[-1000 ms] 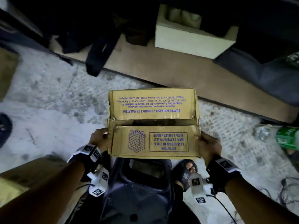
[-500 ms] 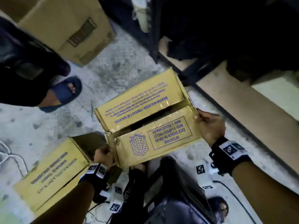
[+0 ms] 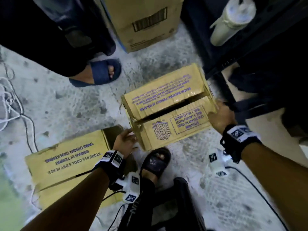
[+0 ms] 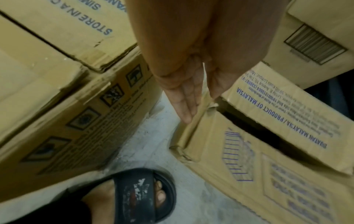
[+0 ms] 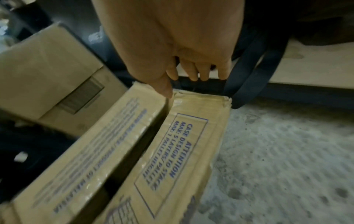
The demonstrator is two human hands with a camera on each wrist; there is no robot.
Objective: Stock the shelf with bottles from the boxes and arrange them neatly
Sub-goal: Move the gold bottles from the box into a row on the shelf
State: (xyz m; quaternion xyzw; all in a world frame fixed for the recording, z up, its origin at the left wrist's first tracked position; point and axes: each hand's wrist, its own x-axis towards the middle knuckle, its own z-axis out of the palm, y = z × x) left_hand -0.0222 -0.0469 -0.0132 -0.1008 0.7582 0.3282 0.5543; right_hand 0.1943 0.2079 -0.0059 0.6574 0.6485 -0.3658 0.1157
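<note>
A yellow cardboard box (image 3: 168, 110) with purple print lies low over the grey floor between my hands, its top flaps parted by a dark slit; nothing inside shows. My left hand (image 3: 125, 140) lies with straight fingers (image 4: 185, 109) flat along the left end of this box (image 4: 249, 144), thumb on the top edge. My right hand (image 3: 220, 117) is at the right end. In the right wrist view its thumb tip touches the top edge of the box (image 5: 134, 151) and its fingers (image 5: 191, 72) hang loosely curled past the end. No bottle is in view.
A second yellow box (image 3: 66, 162) lies at the lower left, a taller carton (image 3: 143, 22) stands at the top. Another person's foot in a blue slipper (image 3: 100, 72) is upper left; my black slipper (image 3: 155, 160) is below the box. The dark shelf frame (image 3: 233, 64) stands right, cables (image 3: 15, 105) left.
The box has swung left and down, from in front of the shelf towards the floor beside the second box. My right hand's fingers have come off the box's end.
</note>
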